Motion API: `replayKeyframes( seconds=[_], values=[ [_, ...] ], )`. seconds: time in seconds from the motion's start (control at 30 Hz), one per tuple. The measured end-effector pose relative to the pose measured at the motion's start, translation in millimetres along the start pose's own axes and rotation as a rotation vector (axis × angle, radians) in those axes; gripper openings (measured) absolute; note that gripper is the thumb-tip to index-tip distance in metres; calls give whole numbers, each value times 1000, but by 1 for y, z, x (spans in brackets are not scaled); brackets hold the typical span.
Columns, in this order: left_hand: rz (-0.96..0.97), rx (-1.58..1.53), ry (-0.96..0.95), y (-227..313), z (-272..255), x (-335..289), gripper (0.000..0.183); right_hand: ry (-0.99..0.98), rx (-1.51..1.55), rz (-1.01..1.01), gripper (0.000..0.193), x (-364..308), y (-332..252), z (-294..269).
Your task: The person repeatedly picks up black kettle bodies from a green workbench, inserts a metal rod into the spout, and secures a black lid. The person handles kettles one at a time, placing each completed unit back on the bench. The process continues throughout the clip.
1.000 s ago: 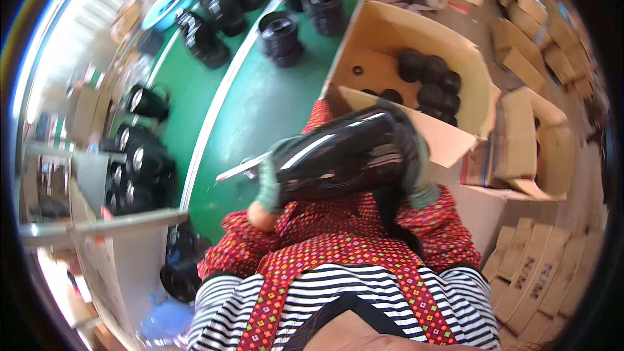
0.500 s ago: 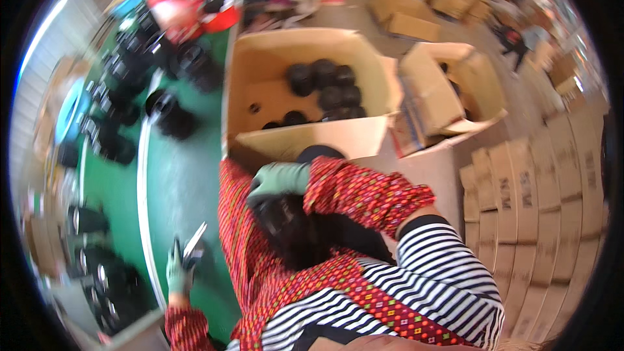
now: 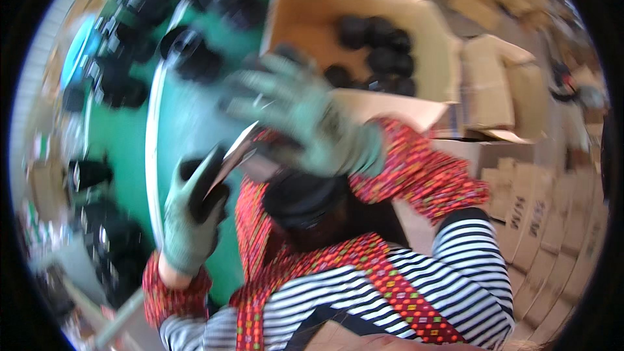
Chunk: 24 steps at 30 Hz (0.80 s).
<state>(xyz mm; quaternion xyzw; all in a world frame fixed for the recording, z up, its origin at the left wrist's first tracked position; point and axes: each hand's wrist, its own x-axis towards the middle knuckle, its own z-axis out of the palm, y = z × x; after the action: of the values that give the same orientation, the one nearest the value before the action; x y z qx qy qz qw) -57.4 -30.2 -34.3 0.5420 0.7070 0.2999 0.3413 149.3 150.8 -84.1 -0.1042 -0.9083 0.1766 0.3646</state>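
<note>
My left hand (image 3: 194,218), in a grey-green glove with dark fingertips, is closed on a thin flat piece (image 3: 229,164) with a pale edge, perhaps a card or label; blur hides its exact kind. Just above and to the right, my right hand (image 3: 305,114), gloved alike, is smeared by motion. Its fingers look stretched out and apart, with no held thing to be seen. A black rounded object (image 3: 302,198) rests on my lap below the right hand, against my red patterned apron. Its lower part blends into dark cloth.
Ahead, an open cardboard box (image 3: 299,10) holds several black rounded objects (image 3: 383,58). A second open carton (image 3: 491,84) stands to its right. More black objects (image 3: 192,55) stand on the green table (image 3: 188,117) at left. Flat cartons (image 3: 539,221) are stacked at right.
My right hand has left the black object on my lap and lifted, its fingers spreading. My left hand has come up and right from the table with the flat piece. The view has shifted.
</note>
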Motion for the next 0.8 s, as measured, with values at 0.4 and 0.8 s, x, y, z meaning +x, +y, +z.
replayKeyframes(
  seconds=[0.4, 0.8],
  values=[
    [770, -86, -329, 11, 2, 64, 54, -95, 842, 215, 36, -70, 64, 89],
    [713, -370, -309, 25, 57, 29, 33, -249, 857, 140, 31, -76, 33, 72]
  ],
)
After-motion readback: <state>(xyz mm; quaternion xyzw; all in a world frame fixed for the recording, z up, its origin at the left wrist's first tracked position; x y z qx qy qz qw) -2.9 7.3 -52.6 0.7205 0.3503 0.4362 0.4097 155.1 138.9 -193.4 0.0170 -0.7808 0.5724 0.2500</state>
